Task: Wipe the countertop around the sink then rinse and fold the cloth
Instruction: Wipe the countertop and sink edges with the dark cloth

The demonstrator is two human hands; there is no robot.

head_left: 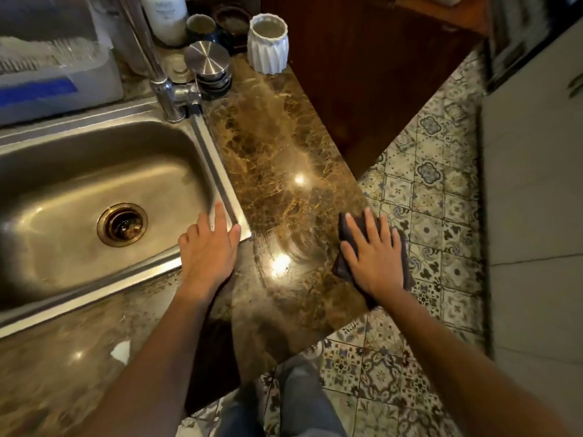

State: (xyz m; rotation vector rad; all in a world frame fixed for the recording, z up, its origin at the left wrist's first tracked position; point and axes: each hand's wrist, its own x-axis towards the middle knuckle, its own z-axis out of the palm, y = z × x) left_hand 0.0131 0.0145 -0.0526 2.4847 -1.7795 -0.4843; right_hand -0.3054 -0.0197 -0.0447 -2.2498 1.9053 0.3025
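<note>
Cloth [344, 228] flat under my right hand [373, 258], fingers spread, pressing it at bench [277, 159] right edge. My left hand [206, 250] rests open on sink [202, 146] corner rim. Wiping seems underway; rinsing and folding not yet done.

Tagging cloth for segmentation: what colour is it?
Dark brown, nearly black, plain; the cloth lies under the right hand in the head view.
</note>
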